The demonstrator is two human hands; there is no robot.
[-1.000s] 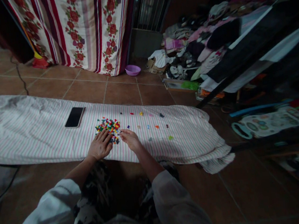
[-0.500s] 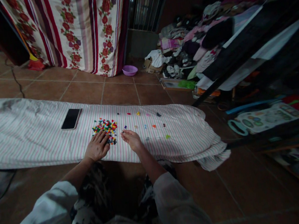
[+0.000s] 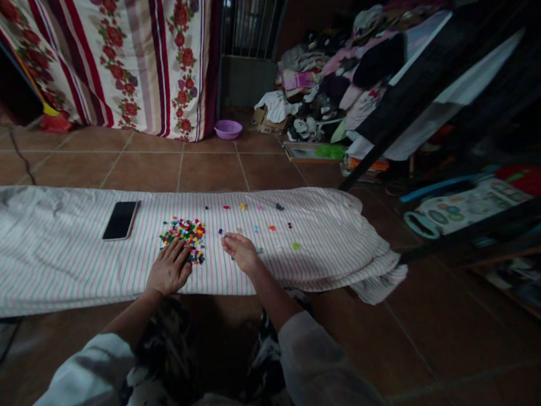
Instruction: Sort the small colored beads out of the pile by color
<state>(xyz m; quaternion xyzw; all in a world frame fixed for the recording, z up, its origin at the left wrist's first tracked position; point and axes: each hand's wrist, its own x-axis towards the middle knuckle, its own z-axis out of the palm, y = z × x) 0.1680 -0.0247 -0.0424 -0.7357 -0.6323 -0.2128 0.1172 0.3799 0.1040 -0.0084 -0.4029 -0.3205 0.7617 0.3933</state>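
Note:
A pile of tiny multicoloured pieces [image 3: 186, 229], perhaps plastic beads or bricks, is heaped on a striped cloth [image 3: 77, 264]. My left hand [image 3: 169, 266] lies palm down on the pile's near edge, fingers stretched out. To its right, my right hand [image 3: 241, 252] is low over the cloth with fingertips pressed together; whatever they pinch is too small to make out. Small groups sorted by colour lie beyond and right of it, among them a yellow group [image 3: 243, 207], an orange group [image 3: 272, 228], a lime-green group [image 3: 296, 245] and a dark grey group [image 3: 279, 207].
A phone [image 3: 121, 221] lies on the cloth left of the pile. Past the far edge are a purple basin [image 3: 228, 129], a floral curtain [image 3: 137, 62], a red broom [image 3: 55, 122] and heaped clothes [image 3: 330, 85]. A dark metal post [image 3: 368, 164] stands by the right end.
The view has shifted slightly, so the scene sits further left. My right hand has moved a little right, away from the pile. My left hand stays on the pile.

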